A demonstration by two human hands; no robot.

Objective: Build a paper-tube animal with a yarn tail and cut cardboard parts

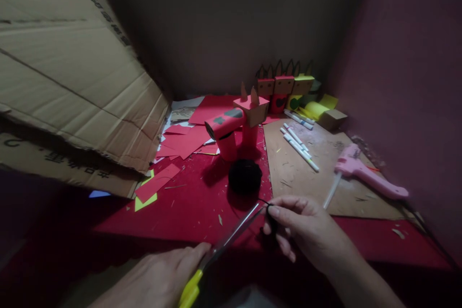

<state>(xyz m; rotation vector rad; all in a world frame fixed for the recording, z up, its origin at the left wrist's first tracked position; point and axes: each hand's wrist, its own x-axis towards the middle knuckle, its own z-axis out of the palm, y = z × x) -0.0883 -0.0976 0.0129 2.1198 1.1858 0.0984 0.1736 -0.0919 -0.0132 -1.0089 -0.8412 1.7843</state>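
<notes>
My left hand is closed around the yellow handles of a pair of scissors at the bottom of the view. Their blades point up and right, with the tips beside the fingers of my right hand. Black yarn is pinched between my right thumb and fingers, and a dark bunch of it hangs below them. Just beyond the blade tips sits a black yarn ball. Behind the ball stands a red paper animal figure with a cardboard head and pointed ears.
Red paper sheets and scraps lie left of the figure. At the left leans a large cardboard box. A brown board on the right bears markers and a pink glue gun. Several similar animal figures line the back.
</notes>
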